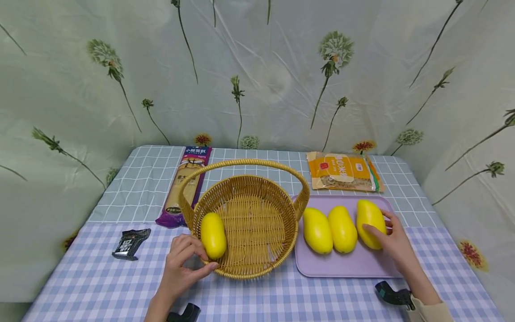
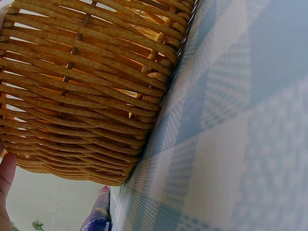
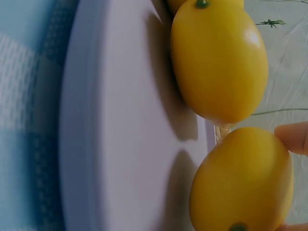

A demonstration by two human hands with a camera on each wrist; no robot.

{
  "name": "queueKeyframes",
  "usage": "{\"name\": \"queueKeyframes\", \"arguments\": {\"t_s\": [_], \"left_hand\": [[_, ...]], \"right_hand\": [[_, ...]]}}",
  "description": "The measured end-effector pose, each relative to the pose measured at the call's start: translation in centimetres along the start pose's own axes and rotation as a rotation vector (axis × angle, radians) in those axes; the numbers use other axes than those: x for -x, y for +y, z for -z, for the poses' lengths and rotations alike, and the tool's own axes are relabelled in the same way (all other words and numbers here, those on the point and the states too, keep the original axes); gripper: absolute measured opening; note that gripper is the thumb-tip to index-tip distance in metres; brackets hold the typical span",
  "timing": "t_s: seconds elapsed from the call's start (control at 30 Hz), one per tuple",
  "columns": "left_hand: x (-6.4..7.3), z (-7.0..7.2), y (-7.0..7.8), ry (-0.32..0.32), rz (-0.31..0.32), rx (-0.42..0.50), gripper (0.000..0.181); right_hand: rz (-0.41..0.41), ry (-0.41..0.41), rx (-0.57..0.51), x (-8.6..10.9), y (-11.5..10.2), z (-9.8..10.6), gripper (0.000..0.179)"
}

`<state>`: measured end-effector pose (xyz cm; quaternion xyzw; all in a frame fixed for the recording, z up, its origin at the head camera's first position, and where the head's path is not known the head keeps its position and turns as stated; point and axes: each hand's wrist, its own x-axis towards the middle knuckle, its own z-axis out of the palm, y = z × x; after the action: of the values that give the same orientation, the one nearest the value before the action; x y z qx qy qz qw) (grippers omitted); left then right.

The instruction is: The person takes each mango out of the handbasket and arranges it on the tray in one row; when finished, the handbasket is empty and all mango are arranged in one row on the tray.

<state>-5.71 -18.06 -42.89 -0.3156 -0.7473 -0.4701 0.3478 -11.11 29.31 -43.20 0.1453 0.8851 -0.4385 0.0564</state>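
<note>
A round wicker basket [image 1: 253, 228] with a tall arched handle stands mid-table, one yellow mango [image 1: 213, 235] lying inside at its left. My left hand [image 1: 183, 263] pinches the basket's near-left rim between thumb and fingers. In the left wrist view, the woven basket side [image 2: 82, 96] fills the upper left. On the lilac tray [image 1: 338, 269], my right hand [image 1: 394, 241] grips the rightmost mango [image 1: 369, 219], thumb on one side and fingers on the other. Two more mangoes, the left one [image 1: 318, 231] and the middle one [image 1: 342, 229], lie side by side on that tray.
Behind the basket's left side lies a purple pasta packet [image 1: 183, 188]. An orange grain bag [image 1: 344, 172] lies behind the tray. A small black packet [image 1: 130, 244] is at the left, on the checked tablecloth [image 1: 257, 299]. A floral curtain hangs behind.
</note>
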Motion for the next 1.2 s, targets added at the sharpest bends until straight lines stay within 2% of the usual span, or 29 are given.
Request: {"name": "queueKeyframes", "arguments": {"t_s": [0.33,0.57,1.2], "left_hand": [[0.05,0.01,0.01,0.001,-0.006,-0.006,0.033],[0.03,-0.01,0.02,0.002,-0.011,-0.002,0.033],[0.02,0.0,0.04,0.003,-0.006,-0.003,0.033]], "right_hand": [[-0.002,-0.04,0.044,-0.06,0.19,0.05,0.085],[0.024,-0.044,0.067,0.09,0.29,0.12,0.084],[0.029,-0.072,0.113,0.01,0.01,0.27,0.087]]}}
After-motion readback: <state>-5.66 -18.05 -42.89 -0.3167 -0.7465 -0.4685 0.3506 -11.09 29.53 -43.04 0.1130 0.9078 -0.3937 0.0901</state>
